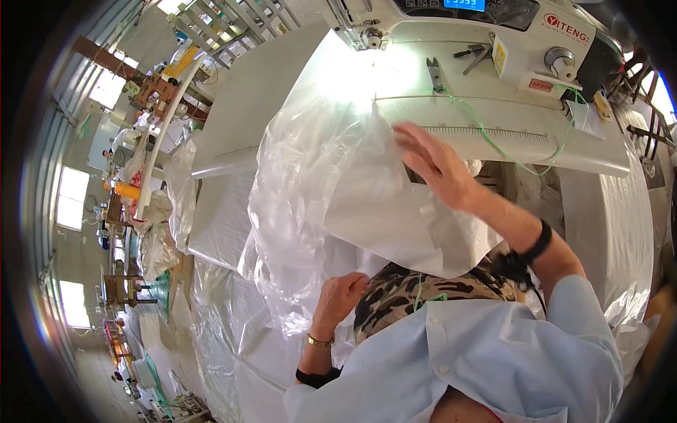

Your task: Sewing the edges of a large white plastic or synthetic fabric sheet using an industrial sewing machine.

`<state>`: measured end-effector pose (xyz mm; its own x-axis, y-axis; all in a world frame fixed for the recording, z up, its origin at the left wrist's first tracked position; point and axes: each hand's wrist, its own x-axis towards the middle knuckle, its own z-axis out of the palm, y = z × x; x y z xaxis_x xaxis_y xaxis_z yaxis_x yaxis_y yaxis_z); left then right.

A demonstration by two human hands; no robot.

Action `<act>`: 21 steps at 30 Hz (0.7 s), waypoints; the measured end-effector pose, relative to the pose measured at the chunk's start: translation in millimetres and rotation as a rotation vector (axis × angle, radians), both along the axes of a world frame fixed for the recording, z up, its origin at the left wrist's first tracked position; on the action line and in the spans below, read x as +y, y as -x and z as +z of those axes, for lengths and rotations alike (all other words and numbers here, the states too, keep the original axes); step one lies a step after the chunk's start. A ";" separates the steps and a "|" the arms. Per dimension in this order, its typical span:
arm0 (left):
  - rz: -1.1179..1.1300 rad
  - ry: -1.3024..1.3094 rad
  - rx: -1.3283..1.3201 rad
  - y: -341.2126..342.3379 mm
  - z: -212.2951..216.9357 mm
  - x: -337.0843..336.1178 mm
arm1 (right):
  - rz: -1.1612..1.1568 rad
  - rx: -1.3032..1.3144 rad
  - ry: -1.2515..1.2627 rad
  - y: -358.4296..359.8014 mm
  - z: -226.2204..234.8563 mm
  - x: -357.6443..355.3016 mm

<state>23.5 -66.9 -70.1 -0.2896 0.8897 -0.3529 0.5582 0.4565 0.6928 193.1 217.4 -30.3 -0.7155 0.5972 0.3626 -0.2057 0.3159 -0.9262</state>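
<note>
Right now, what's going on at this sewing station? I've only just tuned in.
A person is working a large sheet of clear plastic film together with a white woven sheet at an industrial sewing machine. The right hand lies flat with fingers spread on the white sheet, just below the machine bed. The left hand grips the bunched material lower down, close to the body. A green thread trails loosely across the machine bed. More white sheeting is piled on the left.

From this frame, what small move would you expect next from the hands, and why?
Probably sliding the white woven sheet toward the sewing machine. The right hand lies flat and open on it near the machine bed, the left hand grips its near edge with the clear plastic liner, and the material is still bunched.
</note>
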 end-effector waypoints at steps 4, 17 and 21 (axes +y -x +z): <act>0.161 -0.019 0.192 25.0 -115.9 -43.5 | -0.087 -0.257 0.284 -15.9 -56.0 -53.6; 0.262 -0.130 -0.104 81.6 -273.2 3.7 | 0.244 -0.266 0.817 -16.1 -19.3 -83.2; 0.132 -0.261 -0.281 105.7 -270.3 8.4 | 0.433 0.315 1.193 -56.5 14.8 -64.7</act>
<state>-82.2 -58.4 -340.5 -0.3315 0.9217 -0.2016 0.2787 0.2998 0.9124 249.6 152.6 -15.6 -0.9116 0.4090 -0.0408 -0.3406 -0.8072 -0.4821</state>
